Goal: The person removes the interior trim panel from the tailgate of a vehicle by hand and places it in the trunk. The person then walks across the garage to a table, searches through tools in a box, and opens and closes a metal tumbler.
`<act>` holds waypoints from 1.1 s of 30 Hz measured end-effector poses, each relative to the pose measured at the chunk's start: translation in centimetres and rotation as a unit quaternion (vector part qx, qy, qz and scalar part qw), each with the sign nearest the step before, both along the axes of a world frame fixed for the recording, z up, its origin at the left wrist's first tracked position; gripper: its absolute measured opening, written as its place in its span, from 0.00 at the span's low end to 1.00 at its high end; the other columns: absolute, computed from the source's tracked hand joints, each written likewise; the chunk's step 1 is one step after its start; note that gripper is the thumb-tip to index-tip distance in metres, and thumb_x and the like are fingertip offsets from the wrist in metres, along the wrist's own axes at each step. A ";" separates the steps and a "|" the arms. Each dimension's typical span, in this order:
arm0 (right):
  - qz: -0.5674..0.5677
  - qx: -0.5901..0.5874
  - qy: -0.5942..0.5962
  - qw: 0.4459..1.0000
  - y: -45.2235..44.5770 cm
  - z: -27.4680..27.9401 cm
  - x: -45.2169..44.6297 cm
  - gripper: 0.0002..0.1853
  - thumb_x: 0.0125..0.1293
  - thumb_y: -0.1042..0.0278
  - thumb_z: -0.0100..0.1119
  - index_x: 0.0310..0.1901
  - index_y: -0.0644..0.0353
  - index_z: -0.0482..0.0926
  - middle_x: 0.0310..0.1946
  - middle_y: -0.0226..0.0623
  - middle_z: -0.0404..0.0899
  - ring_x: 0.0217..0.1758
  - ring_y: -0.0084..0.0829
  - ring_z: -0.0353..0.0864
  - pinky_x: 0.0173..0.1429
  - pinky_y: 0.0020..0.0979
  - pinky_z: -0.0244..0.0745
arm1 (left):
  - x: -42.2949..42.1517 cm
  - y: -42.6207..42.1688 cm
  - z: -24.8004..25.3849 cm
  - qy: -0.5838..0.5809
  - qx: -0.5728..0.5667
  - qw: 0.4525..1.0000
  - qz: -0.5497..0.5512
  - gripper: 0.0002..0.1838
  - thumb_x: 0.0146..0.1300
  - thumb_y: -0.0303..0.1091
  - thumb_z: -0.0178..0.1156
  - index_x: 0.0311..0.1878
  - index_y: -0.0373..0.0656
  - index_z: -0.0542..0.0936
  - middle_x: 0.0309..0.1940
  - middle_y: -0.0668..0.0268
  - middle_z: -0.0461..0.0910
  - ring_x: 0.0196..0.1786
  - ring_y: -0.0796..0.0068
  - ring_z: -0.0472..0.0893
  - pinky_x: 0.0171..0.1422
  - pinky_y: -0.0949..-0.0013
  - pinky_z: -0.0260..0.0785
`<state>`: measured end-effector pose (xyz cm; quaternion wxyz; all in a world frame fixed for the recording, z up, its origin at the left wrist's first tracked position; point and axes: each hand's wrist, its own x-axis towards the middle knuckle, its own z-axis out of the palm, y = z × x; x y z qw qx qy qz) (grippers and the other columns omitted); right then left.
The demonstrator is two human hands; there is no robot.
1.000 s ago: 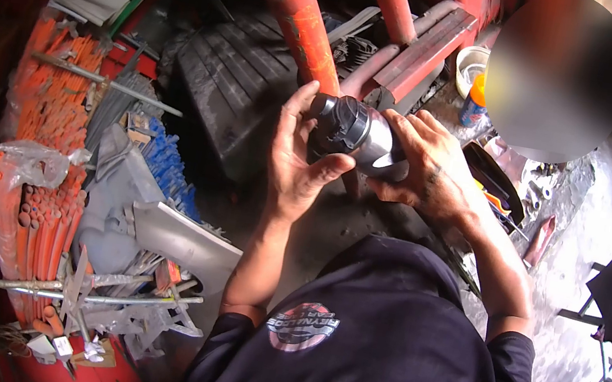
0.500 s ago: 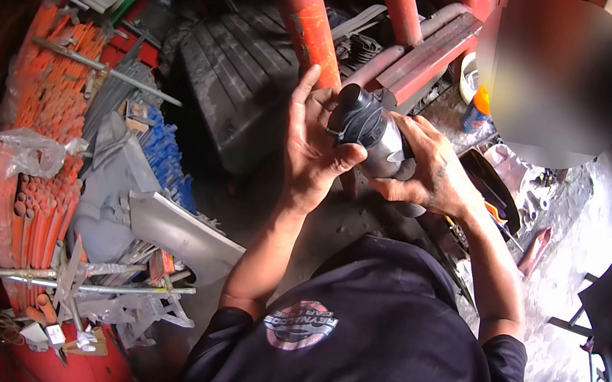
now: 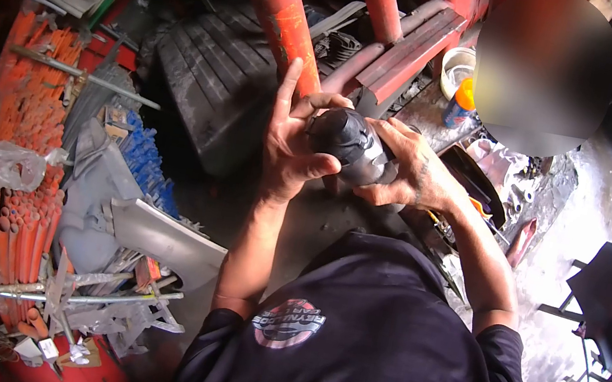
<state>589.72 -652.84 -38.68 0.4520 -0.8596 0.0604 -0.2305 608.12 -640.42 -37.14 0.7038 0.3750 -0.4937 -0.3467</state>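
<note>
Between my two hands, in front of my chest, is a black-and-grey rounded object (image 3: 364, 159) with a thick black end; its exact kind I cannot make out. My right hand (image 3: 412, 167) is wrapped around its grey body from the right. On the other side, my left hand (image 3: 291, 144) holds the black end, thumb in front and a bent finger over the top. The left index finger sticks up, near a red pole (image 3: 275, 12). Part of the object is hidden behind my right fingers.
Orange tubes (image 3: 25, 225) in plastic, blue pieces (image 3: 145, 160) and a grey curved panel (image 3: 165, 236) are piled at left. A ribbed dark panel (image 3: 217, 67) lies ahead. At right are an orange-capped container (image 3: 461, 104), a white bucket (image 3: 456, 66) and a dark stand (image 3: 606, 282).
The object has turned so its black end faces more toward me. My left fingers have closed in around that end. The whole view has shifted slightly.
</note>
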 end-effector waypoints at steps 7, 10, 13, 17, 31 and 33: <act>-0.005 -0.029 0.023 0.999 -0.9 0.0 0.6 0.46 0.46 0.51 0.77 0.66 0.67 0.72 0.50 0.54 0.79 0.56 0.54 0.78 0.61 0.47 0.75 | 1.9 -0.9 0.4 -0.049 -0.022 0.998 -0.029 0.73 0.54 0.47 0.82 0.84 0.43 0.31 0.63 0.48 0.77 0.65 0.60 0.79 0.75 0.56 0.68; -0.095 -0.103 0.015 0.990 -2.8 0.4 1.6 0.47 0.46 0.54 0.81 0.67 0.66 0.71 0.50 0.52 0.79 0.57 0.54 0.78 0.63 0.47 0.75 | 2.5 -0.9 -0.5 -0.108 -0.029 0.993 0.047 0.69 0.60 0.48 0.78 0.84 0.46 0.30 0.69 0.48 0.72 0.71 0.58 0.74 0.78 0.55 0.62; -0.182 -0.081 -0.056 0.978 -7.8 -1.7 3.7 0.39 0.48 0.53 0.80 0.60 0.64 0.75 0.48 0.47 0.80 0.53 0.46 0.81 0.59 0.43 0.75 | 2.7 0.5 -2.9 -0.120 -0.023 0.988 0.091 0.64 0.65 0.44 0.74 0.85 0.49 0.31 0.75 0.52 0.66 0.73 0.61 0.72 0.78 0.57 0.63; -0.336 -0.148 -0.040 0.929 -13.4 -2.2 7.3 0.39 0.51 0.49 0.80 0.61 0.58 0.75 0.52 0.50 0.84 0.58 0.52 0.82 0.62 0.49 0.76 | 3.5 5.6 -12.4 -0.029 0.194 0.977 0.080 0.46 0.69 0.37 0.70 0.83 0.45 0.54 0.68 0.55 0.75 0.61 0.69 0.79 0.67 0.64 0.73; -0.435 -0.162 -0.016 0.886 -23.3 -6.4 13.6 0.41 0.53 0.38 0.78 0.62 0.57 0.74 0.53 0.47 0.83 0.57 0.50 0.84 0.60 0.47 0.77 | 1.9 36.1 -47.9 0.077 0.655 0.724 0.199 0.27 0.65 0.41 0.69 0.64 0.41 0.78 0.39 0.62 0.86 0.32 0.68 0.85 0.34 0.63 0.78; -0.439 -0.206 -0.065 0.872 -24.3 -7.5 14.4 0.38 0.51 0.35 0.78 0.53 0.57 0.76 0.42 0.50 0.87 0.48 0.55 0.87 0.51 0.49 0.79 | 1.9 38.0 -48.7 0.099 0.673 0.706 0.199 0.24 0.66 0.41 0.69 0.63 0.42 0.79 0.38 0.63 0.85 0.31 0.68 0.84 0.30 0.63 0.77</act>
